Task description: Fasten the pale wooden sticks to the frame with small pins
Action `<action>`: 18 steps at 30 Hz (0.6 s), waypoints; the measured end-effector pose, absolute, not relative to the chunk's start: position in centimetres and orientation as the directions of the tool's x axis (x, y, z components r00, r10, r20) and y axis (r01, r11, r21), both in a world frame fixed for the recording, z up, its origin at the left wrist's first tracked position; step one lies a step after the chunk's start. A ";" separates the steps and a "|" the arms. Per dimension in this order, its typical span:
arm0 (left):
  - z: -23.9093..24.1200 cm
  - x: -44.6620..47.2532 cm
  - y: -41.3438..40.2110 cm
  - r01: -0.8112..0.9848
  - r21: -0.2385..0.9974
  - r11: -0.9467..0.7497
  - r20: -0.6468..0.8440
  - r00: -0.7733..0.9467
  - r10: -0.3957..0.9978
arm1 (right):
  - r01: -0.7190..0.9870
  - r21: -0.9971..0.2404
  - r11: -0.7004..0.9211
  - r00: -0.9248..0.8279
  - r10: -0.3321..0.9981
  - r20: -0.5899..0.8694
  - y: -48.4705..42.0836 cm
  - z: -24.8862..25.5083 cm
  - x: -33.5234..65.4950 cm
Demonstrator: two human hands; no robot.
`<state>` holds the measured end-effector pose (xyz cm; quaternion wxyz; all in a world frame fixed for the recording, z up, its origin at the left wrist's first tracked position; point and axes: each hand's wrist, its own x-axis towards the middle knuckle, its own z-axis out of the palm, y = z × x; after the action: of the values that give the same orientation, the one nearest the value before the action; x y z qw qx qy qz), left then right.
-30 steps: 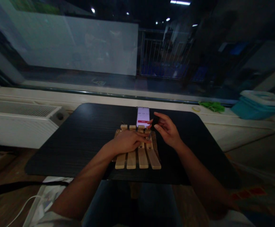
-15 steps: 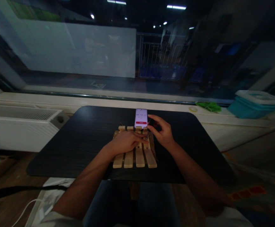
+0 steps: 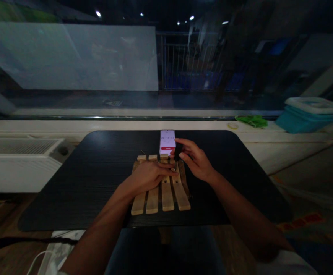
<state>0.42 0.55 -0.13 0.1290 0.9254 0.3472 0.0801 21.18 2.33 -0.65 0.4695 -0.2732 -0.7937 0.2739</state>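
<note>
A small wooden slatted rack (image 3: 166,194) of several pale slats lies in the middle of the black table (image 3: 97,172). My left hand (image 3: 149,176) rests flat on its far half, fingers stretched out to the right. My right hand (image 3: 193,160) hovers over the rack's far right corner, fingers curled in a pinch around a small dark object (image 3: 178,151) that I cannot identify. A phone (image 3: 167,142) with a lit white and red screen lies just beyond the rack, close to my right fingertips.
A white windowsill runs behind the table, with a green cloth (image 3: 251,120), a small tape ring (image 3: 233,125) and a teal lidded box (image 3: 309,114) on its right part. A white radiator (image 3: 17,160) is at left. Dark window glass fills the background.
My right hand dipped toward the rack's far right corner and lifted slightly again, still pinching the dark object. My left hand stayed on the rack. The camera view shifted a little.
</note>
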 end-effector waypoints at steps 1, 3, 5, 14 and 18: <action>-0.1 0.4 0.5 0.622 0.297 -0.725 0.055 0.746 0.663 | 0.191 -0.695 0.694 -0.416 0.698 0.583 2.3 -0.6 21.1; 0.1 0.4 0.4 0.627 0.302 -0.718 0.042 0.744 0.667 | 0.213 -0.695 0.686 -0.419 0.707 0.570 2.1 -0.6 20.9; 0.2 0.4 0.4 0.639 0.307 -0.705 0.024 0.736 0.677 | 0.212 -0.696 0.686 -0.408 0.710 0.574 2.1 -0.5 20.8; 0.1 0.5 0.2 0.648 0.314 -0.695 0.037 0.723 0.690 | 0.258 -0.639 0.725 -0.346 0.686 0.640 2.4 -0.2 20.5; 0.2 0.5 0.2 0.649 0.314 -0.693 0.023 0.725 0.689 | 0.273 -0.623 0.733 -0.343 0.679 0.649 2.3 -0.2 20.1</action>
<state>0.46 0.23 0.25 0.1434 0.9175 0.3644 0.0694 20.13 2.30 -0.19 0.4883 -0.3001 -0.7926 0.2079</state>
